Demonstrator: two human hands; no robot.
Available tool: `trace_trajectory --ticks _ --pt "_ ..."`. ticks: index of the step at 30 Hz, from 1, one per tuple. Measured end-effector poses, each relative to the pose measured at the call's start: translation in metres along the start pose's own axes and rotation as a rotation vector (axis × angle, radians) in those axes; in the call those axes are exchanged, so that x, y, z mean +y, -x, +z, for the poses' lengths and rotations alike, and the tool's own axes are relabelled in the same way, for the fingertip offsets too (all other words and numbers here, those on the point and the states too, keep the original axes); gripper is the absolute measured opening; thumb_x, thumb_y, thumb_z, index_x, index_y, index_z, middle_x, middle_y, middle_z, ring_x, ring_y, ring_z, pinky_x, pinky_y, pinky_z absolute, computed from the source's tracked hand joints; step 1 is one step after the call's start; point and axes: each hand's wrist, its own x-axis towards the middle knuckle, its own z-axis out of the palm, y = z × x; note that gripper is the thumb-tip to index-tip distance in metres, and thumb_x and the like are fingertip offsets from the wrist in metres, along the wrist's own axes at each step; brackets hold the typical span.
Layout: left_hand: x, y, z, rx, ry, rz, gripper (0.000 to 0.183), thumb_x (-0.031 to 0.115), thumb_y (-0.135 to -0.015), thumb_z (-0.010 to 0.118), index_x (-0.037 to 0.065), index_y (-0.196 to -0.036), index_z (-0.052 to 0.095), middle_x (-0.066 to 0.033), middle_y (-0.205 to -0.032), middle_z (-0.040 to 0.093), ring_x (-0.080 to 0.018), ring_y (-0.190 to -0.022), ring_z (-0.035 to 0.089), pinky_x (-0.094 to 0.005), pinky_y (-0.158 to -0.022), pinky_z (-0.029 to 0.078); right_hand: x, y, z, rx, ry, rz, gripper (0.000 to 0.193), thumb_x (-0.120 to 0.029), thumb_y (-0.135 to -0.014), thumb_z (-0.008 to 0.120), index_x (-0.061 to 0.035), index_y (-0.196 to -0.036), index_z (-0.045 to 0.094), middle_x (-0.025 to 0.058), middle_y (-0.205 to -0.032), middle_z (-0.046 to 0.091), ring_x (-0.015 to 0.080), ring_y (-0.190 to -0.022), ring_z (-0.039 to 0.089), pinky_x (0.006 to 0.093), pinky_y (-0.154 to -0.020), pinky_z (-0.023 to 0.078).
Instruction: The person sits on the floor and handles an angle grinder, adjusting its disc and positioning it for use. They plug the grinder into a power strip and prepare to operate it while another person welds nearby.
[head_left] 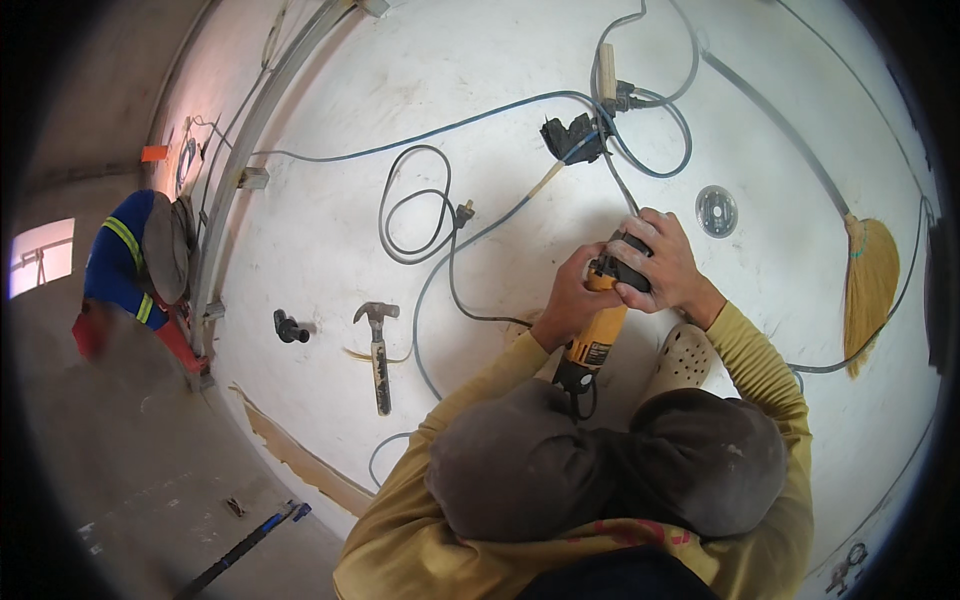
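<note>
Between my knees I hold a yellow and black angle grinder (597, 338) with its head pointing away from me. My left hand (572, 302) is closed around the body near the head. My right hand (668, 262) grips the black head from above and the right, its fingers bent over it. Whether a disc is fitted is hidden by my hands. A round grey cutting disc (717, 211) lies flat on the white floor, right of my right hand. The grinder's cord comes out behind it, and a black plug (463, 213) lies loose to the left.
A claw hammer (379, 352) and a short black part (290, 327) lie to my left. Cables (440, 128) loop across the floor to a plug connection (625, 97). A broom (868, 285) lies at right. Another person (135, 250) bends beside a metal rail (240, 160) at far left.
</note>
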Motion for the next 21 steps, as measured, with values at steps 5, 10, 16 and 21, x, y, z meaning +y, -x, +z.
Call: trace_trajectory --ticks 5,10,16,21 --pt "-0.002 0.0 -0.001 0.118 0.089 -0.023 0.087 0.006 -0.083 0.08 -0.007 -0.154 0.031 -0.0146 -0.122 0.064 -0.0191 -0.104 0.067 -0.033 -0.089 0.058 0.003 0.006 0.004 0.148 0.0 0.256 0.081 -0.059 -0.087 0.067 -0.0096 -0.149 0.05 0.0156 -0.137 0.053 0.0344 -0.123 0.051 0.046 -0.099 0.045" --pt "0.002 -0.005 -0.01 0.202 0.179 -0.06 0.102 0.004 -0.086 0.077 -0.008 -0.161 0.01 -0.017 -0.126 0.063 -0.0208 -0.102 0.068 -0.0332 -0.086 0.059 -0.041 0.033 0.035 0.325 -0.935 1.116 0.08 -0.036 -0.102 0.065 -0.004 -0.162 0.024 0.0094 -0.138 0.051 0.0186 -0.119 0.053 0.0353 -0.102 0.046" --pt "-0.003 -0.015 -0.008 0.352 0.019 -0.029 0.106 0.001 -0.086 0.077 -0.005 -0.163 0.005 -0.0189 -0.139 0.054 -0.0243 -0.119 0.061 -0.0352 -0.098 0.054 -0.084 0.026 0.052 -0.052 -1.052 1.06 0.098 -0.031 -0.086 0.081 -0.0016 -0.16 0.025 0.02 -0.139 0.058 0.0312 -0.125 0.061 0.0401 -0.105 0.048" --pt "-0.01 -0.022 -0.011 0.217 0.032 0.002 0.108 0.001 -0.086 0.077 -0.003 -0.164 0.001 -0.0215 -0.149 0.046 -0.0281 -0.132 0.053 -0.0369 -0.106 0.05 -0.081 0.027 0.059 -0.044 -0.727 1.139 0.093 -0.027 -0.079 0.082 -0.0006 -0.155 0.036 0.0261 -0.129 0.064 0.04 -0.118 0.065 0.0448 -0.102 0.051"
